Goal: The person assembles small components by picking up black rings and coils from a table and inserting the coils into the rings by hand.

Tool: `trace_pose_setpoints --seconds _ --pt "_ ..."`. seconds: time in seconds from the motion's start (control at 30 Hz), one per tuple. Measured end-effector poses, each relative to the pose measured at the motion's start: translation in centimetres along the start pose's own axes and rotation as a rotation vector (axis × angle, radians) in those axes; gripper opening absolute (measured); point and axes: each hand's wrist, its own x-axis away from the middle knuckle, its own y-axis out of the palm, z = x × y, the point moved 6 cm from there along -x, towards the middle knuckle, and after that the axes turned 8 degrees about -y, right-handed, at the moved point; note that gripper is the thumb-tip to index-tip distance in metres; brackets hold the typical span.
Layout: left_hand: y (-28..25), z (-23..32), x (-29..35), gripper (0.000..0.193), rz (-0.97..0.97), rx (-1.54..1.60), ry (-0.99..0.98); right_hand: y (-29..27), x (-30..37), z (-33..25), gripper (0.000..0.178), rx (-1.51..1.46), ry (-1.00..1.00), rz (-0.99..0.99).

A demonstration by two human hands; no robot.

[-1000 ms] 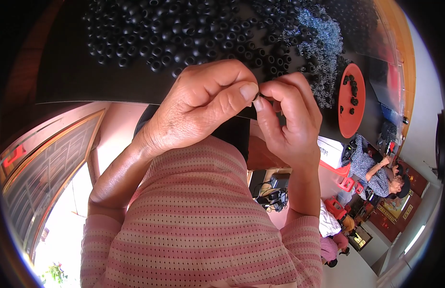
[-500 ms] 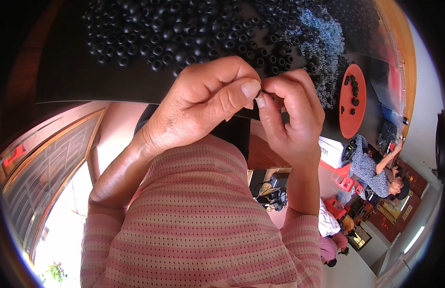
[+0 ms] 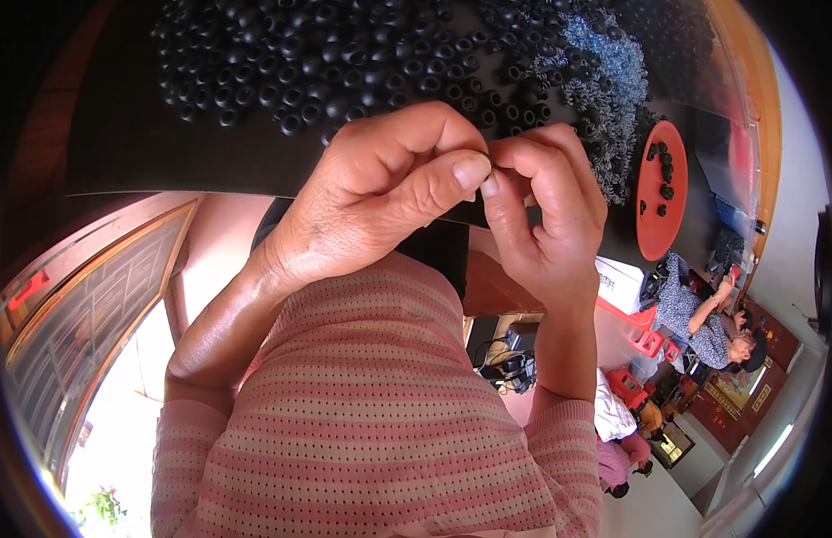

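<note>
My left hand (image 3: pixel 403 184) and my right hand (image 3: pixel 546 202) meet in front of my body, at the table's near edge. Thumb and forefinger of each hand are pinched together, the tips touching or nearly so. A sliver of something small and dark shows between the fingertips; the fingers hide most of it, so its kind cannot be told. Just beyond the hands, a wide spread of black, round, hollow beads (image 3: pixel 317 67) lies on the dark table (image 3: pixel 165 161). Beside the beads, to the right, is a heap of small metal springs (image 3: pixel 604 76).
Right of the springs sits an orange oval plate (image 3: pixel 654 229) with several small black pieces on it. A clear sheet hangs along the table's right side. Farther right, a person in a patterned shirt (image 3: pixel 689 309) sits near red stools (image 3: pixel 647 343). A white box (image 3: pixel 619 285) stands closer in.
My hands stay almost in place, with the fingertips shifted slightly and drawn closer round the small dark piece. The person at the right has moved an arm.
</note>
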Motion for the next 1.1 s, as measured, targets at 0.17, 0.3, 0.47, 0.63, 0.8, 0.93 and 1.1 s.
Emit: trace_pose_setpoints --seconds 0.17,0.3,0.47,0.63,0.8,0.93,1.1 --pt "-0.01 -0.08 -0.03 0.024 -0.015 -0.003 0.015 0.03 0.14 0.14 0.014 -0.013 0.011 -0.016" --pt "-0.08 0.0 -0.04 0.024 0.003 -0.039 -0.001 0.03 0.03 0.2 0.013 -0.018 -0.001 -0.006" --pt "-0.01 -0.05 -0.05 0.024 0.007 -0.036 -0.014 -0.04 -0.02 0.27 0.013 -0.014 -0.001 -0.008" --pt "0.04 0.03 0.0 0.024 0.014 -0.036 -0.012 -0.04 -0.18 0.16 0.018 -0.017 -0.014 0.001" --pt "0.16 0.08 0.0 0.024 -0.001 -0.024 0.015 0.09 -0.13 0.27 0.018 -0.032 -0.017 -0.012" --pt "0.14 0.07 -0.03 0.025 -0.006 -0.042 0.039 0.16 -0.16 0.32 0.018 -0.036 -0.016 -0.016" --pt "-0.01 0.06 0.0 0.027 0.025 -0.046 0.023 0.13 -0.2 0.34 0.015 -0.051 -0.025 0.003"
